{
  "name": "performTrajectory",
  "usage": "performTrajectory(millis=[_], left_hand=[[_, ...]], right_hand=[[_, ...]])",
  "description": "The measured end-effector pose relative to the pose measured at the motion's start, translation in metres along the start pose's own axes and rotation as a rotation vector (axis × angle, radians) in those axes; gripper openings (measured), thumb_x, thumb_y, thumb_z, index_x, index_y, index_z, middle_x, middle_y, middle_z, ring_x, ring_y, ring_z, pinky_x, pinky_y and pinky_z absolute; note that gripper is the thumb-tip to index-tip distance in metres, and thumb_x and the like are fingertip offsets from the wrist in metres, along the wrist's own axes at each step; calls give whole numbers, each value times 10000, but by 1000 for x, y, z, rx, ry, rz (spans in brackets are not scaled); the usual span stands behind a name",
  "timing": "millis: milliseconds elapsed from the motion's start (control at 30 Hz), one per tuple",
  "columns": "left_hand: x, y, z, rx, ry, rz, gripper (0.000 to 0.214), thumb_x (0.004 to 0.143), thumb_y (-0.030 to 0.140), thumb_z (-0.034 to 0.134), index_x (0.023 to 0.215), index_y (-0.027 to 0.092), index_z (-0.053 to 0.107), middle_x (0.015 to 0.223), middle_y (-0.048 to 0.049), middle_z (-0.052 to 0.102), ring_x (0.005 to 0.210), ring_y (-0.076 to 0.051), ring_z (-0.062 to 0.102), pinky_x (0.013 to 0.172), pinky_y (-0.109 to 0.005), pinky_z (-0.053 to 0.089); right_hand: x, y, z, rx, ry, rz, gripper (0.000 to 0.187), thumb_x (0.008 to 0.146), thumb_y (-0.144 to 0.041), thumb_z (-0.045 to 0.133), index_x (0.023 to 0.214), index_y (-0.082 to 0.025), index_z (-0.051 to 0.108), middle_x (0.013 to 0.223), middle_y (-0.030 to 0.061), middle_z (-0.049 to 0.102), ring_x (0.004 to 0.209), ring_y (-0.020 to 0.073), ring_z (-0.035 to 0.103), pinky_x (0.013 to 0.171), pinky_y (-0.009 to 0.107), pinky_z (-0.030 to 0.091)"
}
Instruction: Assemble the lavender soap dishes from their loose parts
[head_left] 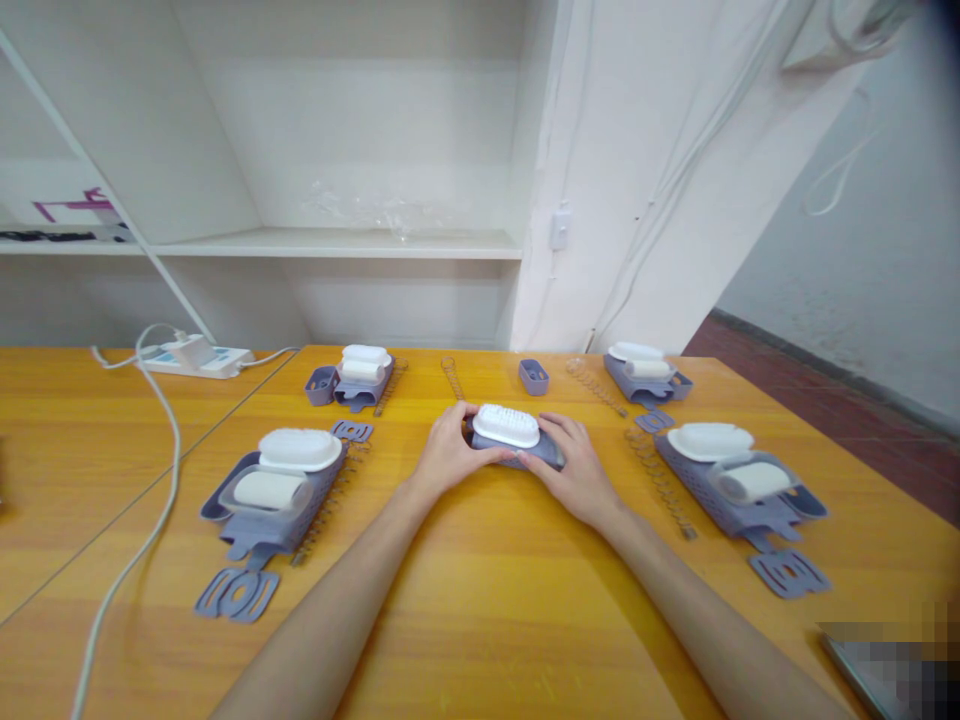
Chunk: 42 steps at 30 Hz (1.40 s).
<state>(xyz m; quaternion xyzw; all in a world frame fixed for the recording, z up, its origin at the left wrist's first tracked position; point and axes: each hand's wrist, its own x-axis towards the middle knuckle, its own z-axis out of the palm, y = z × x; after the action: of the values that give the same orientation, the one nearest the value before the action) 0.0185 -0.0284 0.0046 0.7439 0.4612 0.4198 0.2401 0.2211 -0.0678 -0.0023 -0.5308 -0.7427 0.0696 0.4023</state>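
Near the middle of the table, my left hand [447, 450] and my right hand [574, 465] grip a grey-purple plastic holder [551, 455] from its two ends, thumbs at the near side. On top of it lies a white oval piece [507, 425] with rows of small nubs, possibly a brush. The fingers cover parts of the holder's ends. Behind my left hand lies a thin coil [452, 378]. A small grey-purple cup [534, 377] stands behind the held holder.
Similar grey-purple sets with white pieces stand left [274, 490], back left [365, 375], right [742, 480] and back right [645, 372], with coils and slotted plates [238, 594] beside them. A power strip [199, 357] and white cable [176, 450] lie left; a dark-edged object [862, 670] sits front right.
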Motion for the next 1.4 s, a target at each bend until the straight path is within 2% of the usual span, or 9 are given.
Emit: performTrajectory(millis=[133,267,467,600,767,1133,1400], left_hand=[[0,0,3,-38,-11,-11,728,479,535,794,1078,219,528,1005,-65,645,923,-225,610,792,-350,480],[0,-2,4,-3,-1,-33,721,464,561,788,1040,217,524,995,-63,645,917,-229,612,758,-342,488],[-1,-1,1,32,10,-31,680,472,579,775,992,215,533,950,-52,648,866,-213,613,728,-324,482],[0,1,0,32,-3,-1,667,479,576,774,992,218,542,963,-50,648,883,-213,610,751,-325,479],[-1,-1,2,49,13,-13,674,478,591,766,985,216,530,926,-45,646,841,-207,612,698,-312,478],[-1,0,1,167,65,-1,620,471,651,732,860,210,533,838,-32,640,775,-204,600,665,-300,441],[0,-2,2,120,49,-11,655,467,647,737,920,207,564,869,-35,646,776,-187,587,665,-282,438]], right_hand=[[1,1,0,28,21,30,419,785,-434,617,1149,-231,580,1165,94,550,1107,266,480,969,460,399],[3,4,1,88,57,62,315,823,-394,574,1083,-220,611,1125,80,581,1075,237,505,966,428,402],[4,2,0,83,52,71,397,773,-438,635,1103,-217,619,1116,86,575,1055,245,505,950,434,407],[4,2,1,103,46,88,382,776,-448,623,1090,-231,630,1111,81,576,1054,249,512,947,446,408],[4,2,1,112,52,92,356,780,-425,621,1074,-224,624,1105,82,575,1051,250,515,946,441,410],[4,2,0,87,45,92,362,797,-398,604,1116,-226,595,1112,77,574,1057,248,506,955,432,400],[4,1,-1,32,16,64,394,802,-428,596,1140,-226,598,1102,83,546,1043,253,489,943,426,406]])
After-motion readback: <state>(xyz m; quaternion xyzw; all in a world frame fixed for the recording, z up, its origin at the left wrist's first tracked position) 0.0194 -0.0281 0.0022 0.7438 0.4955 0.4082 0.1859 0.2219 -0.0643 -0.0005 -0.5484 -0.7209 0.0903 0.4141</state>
